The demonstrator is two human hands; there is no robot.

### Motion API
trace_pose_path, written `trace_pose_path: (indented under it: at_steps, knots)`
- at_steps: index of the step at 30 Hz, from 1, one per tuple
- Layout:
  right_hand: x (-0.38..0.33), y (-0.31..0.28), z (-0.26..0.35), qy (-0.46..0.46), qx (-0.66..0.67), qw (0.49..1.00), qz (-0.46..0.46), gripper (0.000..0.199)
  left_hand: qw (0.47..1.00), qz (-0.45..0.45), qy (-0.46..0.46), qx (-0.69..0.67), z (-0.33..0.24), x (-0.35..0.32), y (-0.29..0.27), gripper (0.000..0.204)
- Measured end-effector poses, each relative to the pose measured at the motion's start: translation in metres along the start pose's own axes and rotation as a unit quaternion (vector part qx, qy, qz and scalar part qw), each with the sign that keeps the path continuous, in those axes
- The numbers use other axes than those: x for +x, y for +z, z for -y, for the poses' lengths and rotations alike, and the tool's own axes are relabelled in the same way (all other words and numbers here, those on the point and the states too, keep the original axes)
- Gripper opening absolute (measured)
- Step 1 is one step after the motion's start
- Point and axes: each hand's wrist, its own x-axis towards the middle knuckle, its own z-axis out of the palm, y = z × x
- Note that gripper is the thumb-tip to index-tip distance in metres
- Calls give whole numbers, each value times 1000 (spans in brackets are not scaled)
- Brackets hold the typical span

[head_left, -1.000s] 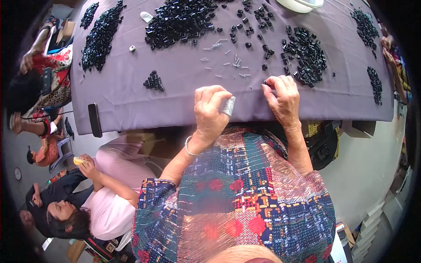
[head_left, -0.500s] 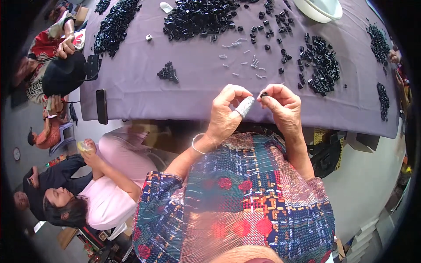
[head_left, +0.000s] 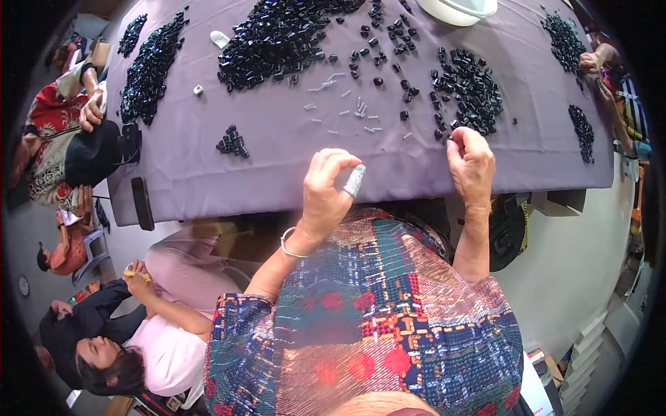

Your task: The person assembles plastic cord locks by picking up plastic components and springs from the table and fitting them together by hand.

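Note:
My left hand [head_left: 325, 191] is raised over the table's near edge. A pale grey-white finger cover [head_left: 354, 179] wraps its thumb, and the fingertips come together in a pinch; anything between them is too small to make out. My right hand [head_left: 474, 166] reaches to the near edge of a pile of small black knob-like pieces [head_left: 475, 90]. Its thumb and forefinger are closed on a small black knob-like piece, mostly hidden by the fingertips. Beyond my hands, several thin silvery pins or springs [head_left: 361, 109] lie scattered on the grey-purple cloth [head_left: 277, 159].
Larger heaps of black pieces [head_left: 267, 52] cover the far side, with a small cluster [head_left: 232, 142] at left. A white basin [head_left: 458, 10] stands at the back. A phone [head_left: 142, 203] lies at the left edge. People sit at left; another person's hand [head_left: 591, 63] works at right.
My right hand has moved away from my left, right and forward to the pile, with the small black knob-like piece. My left hand stays pinched near the edge. The whole view has shifted.

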Motion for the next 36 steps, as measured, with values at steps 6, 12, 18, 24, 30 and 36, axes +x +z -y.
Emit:
trace_pose_path:
  at_steps: [6,12,18,24,30,36]
  knots:
    - [20,5,0,-38,-44,996,-63,14,980,-2,123,158,10,7,7,25]
    - [22,16,5,-84,-33,996,-14,14,968,-48,123,216,16,10,0,26]
    - [30,7,-12,-55,-6,993,-102,12,972,-57,97,207,18,8,-4,27]
    - [53,10,-16,-84,-6,992,-98,13,975,-55,97,192,12,9,-2,26]
    - [63,18,-13,-128,-110,985,-38,13,976,-53,95,186,10,8,-4,24]
    - [49,15,7,-133,7,989,-70,11,982,-60,92,152,-1,10,-6,22]
